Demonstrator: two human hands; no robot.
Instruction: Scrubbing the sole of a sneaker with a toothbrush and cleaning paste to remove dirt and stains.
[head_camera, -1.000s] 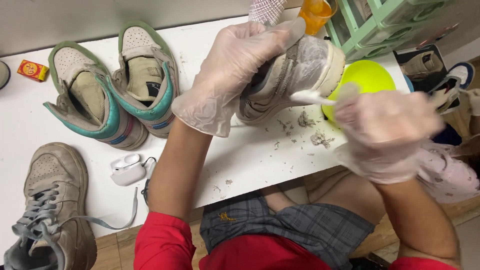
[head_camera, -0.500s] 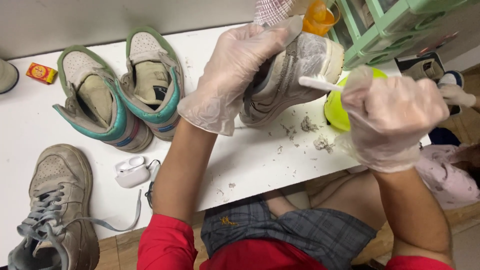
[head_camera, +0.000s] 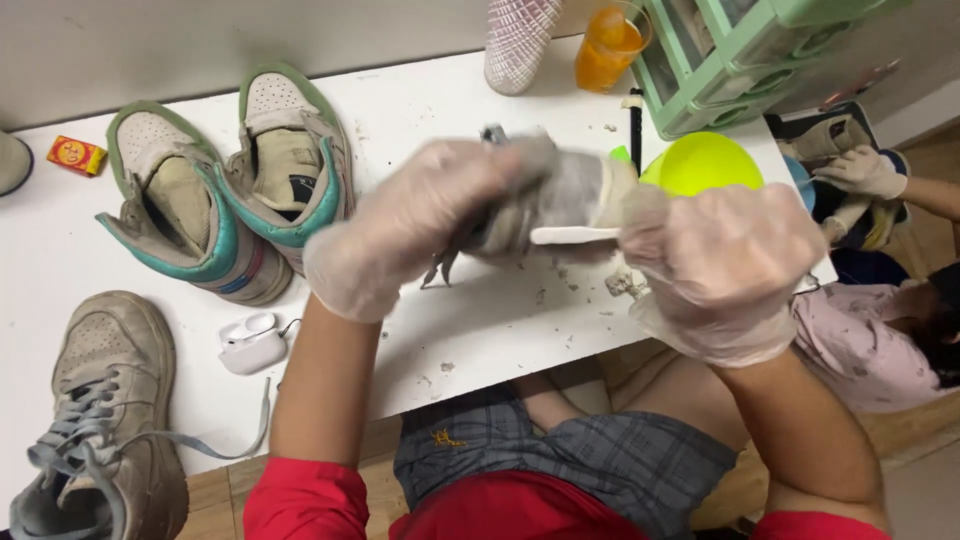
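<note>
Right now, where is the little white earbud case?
In the head view, the white earbud case lies open on the white table, on the person's left side, between the grey laced shoe and the left hand's forearm, just below the teal-trimmed shoes.

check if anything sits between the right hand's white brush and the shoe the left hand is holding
Nothing visible does. The left hand holds the grey shoe above the white table, and the white brush in the right hand lies right against the shoe's side. Only crumbs of dirt lie on the table below.
</note>
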